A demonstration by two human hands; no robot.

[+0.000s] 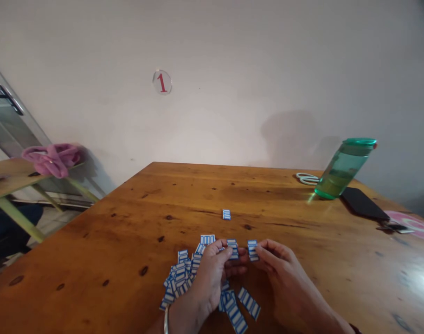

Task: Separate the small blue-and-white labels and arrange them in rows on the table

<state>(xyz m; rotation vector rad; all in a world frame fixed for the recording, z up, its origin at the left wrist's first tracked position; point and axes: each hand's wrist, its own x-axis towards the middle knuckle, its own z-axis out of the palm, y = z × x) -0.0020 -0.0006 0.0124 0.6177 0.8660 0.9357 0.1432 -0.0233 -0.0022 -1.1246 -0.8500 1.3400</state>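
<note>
Between the thumb and fingers of my left hand [212, 271] is a small blue-and-white label sheet [232, 248], held upright. My right hand [281, 266] pinches a similar label sheet [253, 250] by its right edge, a small gap to the right of the first. Beneath and left of my left hand lies a loose pile of such label sheets [179, 274], partly hidden by the hand. A few more sheets [249, 304] lie nearer to me, between my wrists. Farther off, a small label piece [226, 214] lies alone on the wooden table [184, 195].
At the back right stand a green water bottle [346, 169], a coiled white cable [306, 178] and a black phone [364, 203]. A pink round mat [412, 223] lies by the right edge. A pink fluffy item [54, 158] rests on another table at left.
</note>
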